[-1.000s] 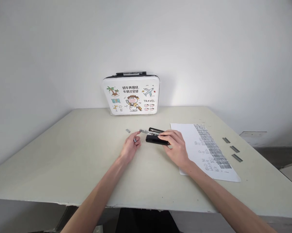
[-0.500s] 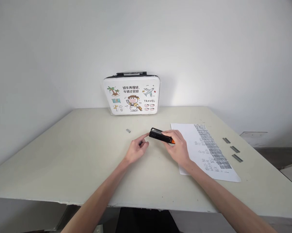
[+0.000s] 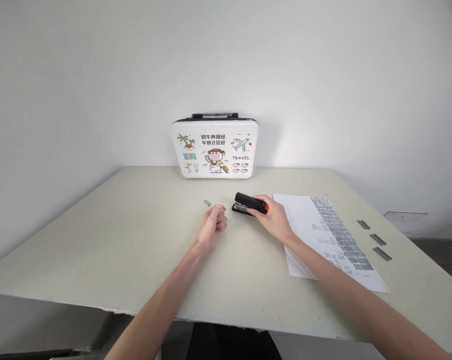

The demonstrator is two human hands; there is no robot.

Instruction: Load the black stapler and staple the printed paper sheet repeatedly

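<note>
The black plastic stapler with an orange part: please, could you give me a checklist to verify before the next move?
1. Black plastic stapler held: ok, in the right hand.
2. Staples loaded inside: cannot tell, too small to see.
3. Left hand empty: cannot tell, its fingers are curled in.
4. White printed paper sheet uncovered: not ok, the right forearm crosses over part of it.
5. Short grey staple strip apart from the stapler: ok, it lies just beyond the left hand.
6. Three longer grey strips off the sheet: ok, they lie to its right.
</note>
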